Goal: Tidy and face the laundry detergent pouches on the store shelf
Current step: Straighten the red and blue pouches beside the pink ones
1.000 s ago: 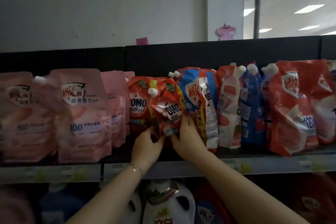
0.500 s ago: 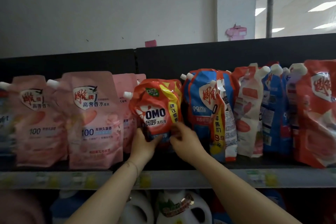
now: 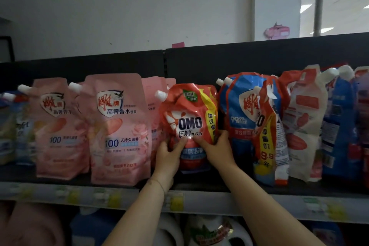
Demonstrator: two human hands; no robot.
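Both arms reach up; left hand (image 3: 168, 152) and right hand (image 3: 216, 150) grip the red pouch (image 3: 188, 117) low down. It stands upright, crinkled, label facing forward, on the shelf (image 3: 219, 203) between pink pouches (image 3: 117, 129) and a blue pouch (image 3: 242, 117).

The left forearm (image 3: 139, 211) and the right forearm (image 3: 265, 205) are held raised from the bottom of the view, angled toward each other. The left hand (image 3: 169, 155) is curled round the lower left edge of the red OMO pouch (image 3: 189, 113), thumb laid on its front. The right hand (image 3: 217, 150) is wrapped round the lower right edge, thumb pointed left. A thin bracelet (image 3: 159, 182) is worn on the left wrist.
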